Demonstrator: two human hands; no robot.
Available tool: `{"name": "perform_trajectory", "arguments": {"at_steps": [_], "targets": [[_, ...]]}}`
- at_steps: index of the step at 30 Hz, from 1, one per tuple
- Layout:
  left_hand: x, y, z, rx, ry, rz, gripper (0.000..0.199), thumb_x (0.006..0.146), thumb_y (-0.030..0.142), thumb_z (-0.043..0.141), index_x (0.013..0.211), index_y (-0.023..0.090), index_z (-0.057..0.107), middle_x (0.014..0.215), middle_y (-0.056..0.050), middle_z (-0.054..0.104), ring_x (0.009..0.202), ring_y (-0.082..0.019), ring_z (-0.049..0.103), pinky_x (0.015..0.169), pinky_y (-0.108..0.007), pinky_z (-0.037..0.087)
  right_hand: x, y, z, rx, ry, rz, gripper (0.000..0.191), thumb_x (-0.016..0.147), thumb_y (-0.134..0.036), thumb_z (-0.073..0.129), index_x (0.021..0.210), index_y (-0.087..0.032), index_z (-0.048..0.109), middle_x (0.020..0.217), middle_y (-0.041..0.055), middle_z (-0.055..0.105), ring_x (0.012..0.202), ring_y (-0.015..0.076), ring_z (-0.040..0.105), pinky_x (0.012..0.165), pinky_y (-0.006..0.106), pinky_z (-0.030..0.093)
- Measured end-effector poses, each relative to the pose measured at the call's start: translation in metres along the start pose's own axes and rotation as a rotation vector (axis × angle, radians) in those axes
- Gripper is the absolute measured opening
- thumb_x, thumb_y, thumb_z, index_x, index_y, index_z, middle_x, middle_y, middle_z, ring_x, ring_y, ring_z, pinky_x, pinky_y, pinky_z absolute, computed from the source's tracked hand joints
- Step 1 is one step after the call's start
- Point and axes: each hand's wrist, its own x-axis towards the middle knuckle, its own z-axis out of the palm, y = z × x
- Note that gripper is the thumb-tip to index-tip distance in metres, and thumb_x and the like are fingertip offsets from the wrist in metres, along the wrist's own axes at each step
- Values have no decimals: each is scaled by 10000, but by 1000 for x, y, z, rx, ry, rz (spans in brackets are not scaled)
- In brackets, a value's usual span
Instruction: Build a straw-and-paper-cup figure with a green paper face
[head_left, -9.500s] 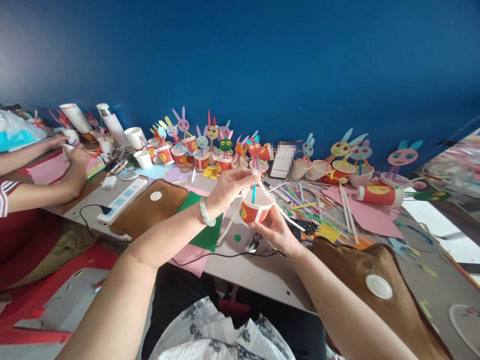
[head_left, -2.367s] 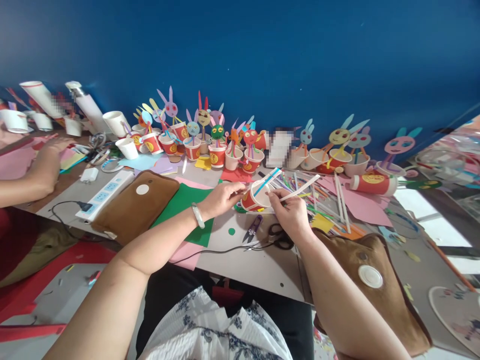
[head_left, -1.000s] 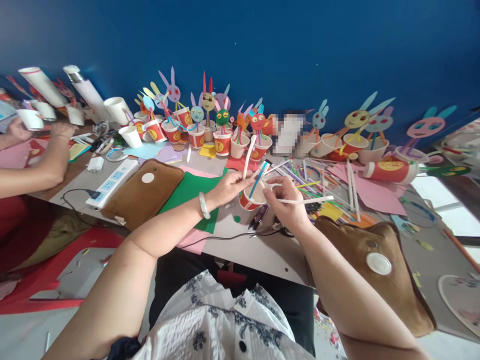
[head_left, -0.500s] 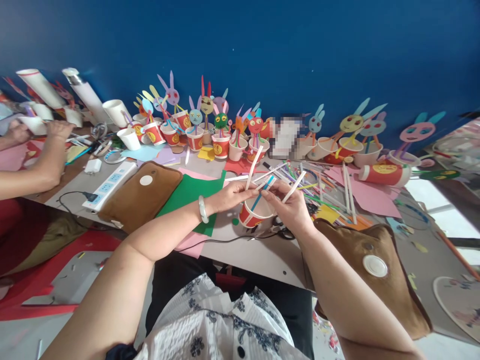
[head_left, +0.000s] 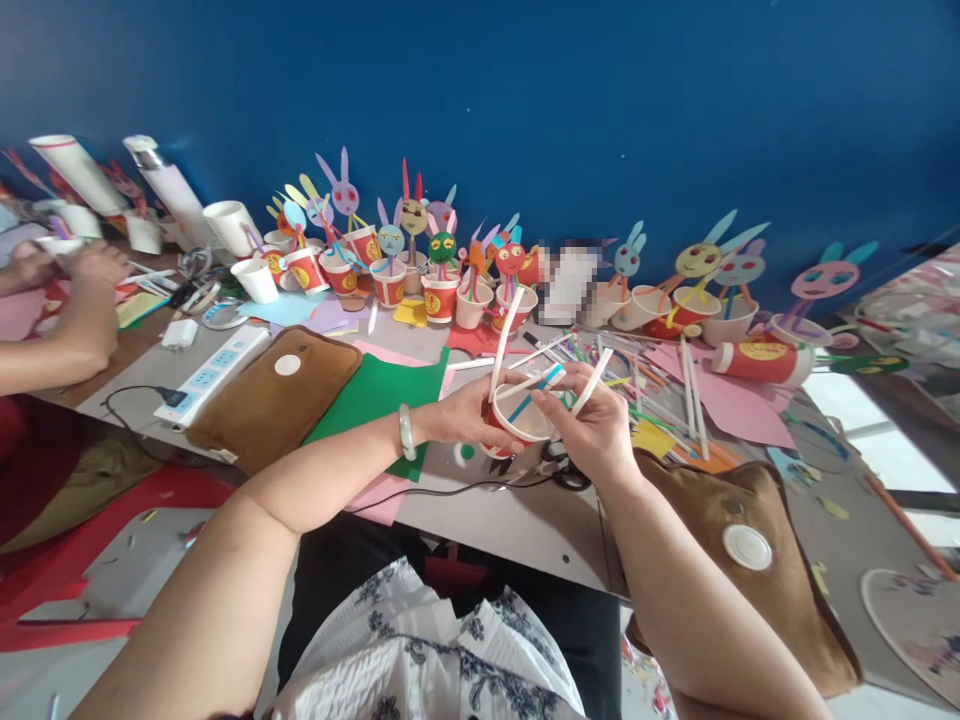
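Note:
My left hand (head_left: 472,410) is wrapped round the side of a red-and-white paper cup (head_left: 531,428), fingers at its front and thumb near the rim. At the right of the rim, my right hand (head_left: 596,430) pinches a blue strip (head_left: 523,404) between thumb and fingers. The lower part of this strip slants down into the cup. One white strip (head_left: 505,345) rises from the left of the cup, by my left hand. Another white strip (head_left: 592,382) sticks up beside my right fingers; its lower end is hidden.
Paper cups with paper rabbit figures (head_left: 442,250) line the blue wall. Loose coloured strips (head_left: 660,390) lie behind my right hand. Brown cushions (head_left: 750,590) flank my arms, with green paper (head_left: 375,400) and a power strip (head_left: 217,375) to the left. A co-worker's hand (head_left: 97,270) works far left.
My left hand has moved from the strips at the rim down round the cup's side. My right hand keeps the blue strip pinched. The view has shifted slightly.

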Motion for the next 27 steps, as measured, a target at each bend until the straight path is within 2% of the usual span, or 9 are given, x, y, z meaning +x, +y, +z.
{"name": "perform_trajectory", "arguments": {"at_steps": [3,5,10,15,18,22,27], "targets": [[0,3,0,-39,42,10,851,609,334,943,1316,209,487,1046,-65,676,962,-233,704,877,-421,567,-1,-6,-3,-102,-19,-83,127,870,-357,664,826,-241,691,895,66,697,874,244,643,848,417,504],[1,4,-1,-38,74,9,809,616,321,939,1281,203,492,1017,-50,673,938,-219,704,868,-401,564,-1,-8,-5,-157,-47,-101,144,889,-358,631,827,-240,684,830,64,679,834,238,629,819,402,497],[3,1,-2,25,150,51,696,613,332,939,1148,187,517,963,-11,647,890,-176,670,839,-341,532,2,-6,-7,-170,-58,25,182,891,-370,613,796,-221,659,773,50,682,775,222,624,754,364,493],[4,-3,-3,122,124,92,616,670,383,904,1117,181,530,1018,-31,635,945,-191,637,877,-356,502,5,-4,-3,-52,-87,177,193,875,-367,623,849,-198,713,749,35,712,673,191,624,652,319,489],[5,-5,-3,195,90,97,583,698,404,885,1124,174,560,1094,-64,642,1032,-229,625,943,-397,489,5,-3,-2,3,-99,186,189,863,-364,635,859,-196,723,774,35,725,685,191,636,664,321,493],[6,-7,-1,180,53,78,577,724,427,865,1149,166,575,1140,-86,650,1088,-255,618,972,-416,486,5,1,-2,4,-96,167,174,850,-355,651,804,-194,695,749,27,705,696,190,629,691,329,491],[6,-9,0,181,124,57,555,696,447,880,1078,156,603,1033,-58,662,1009,-229,625,920,-379,494,7,5,-1,26,-103,172,175,840,-366,662,830,-193,686,767,21,701,715,186,626,717,330,498]]}}
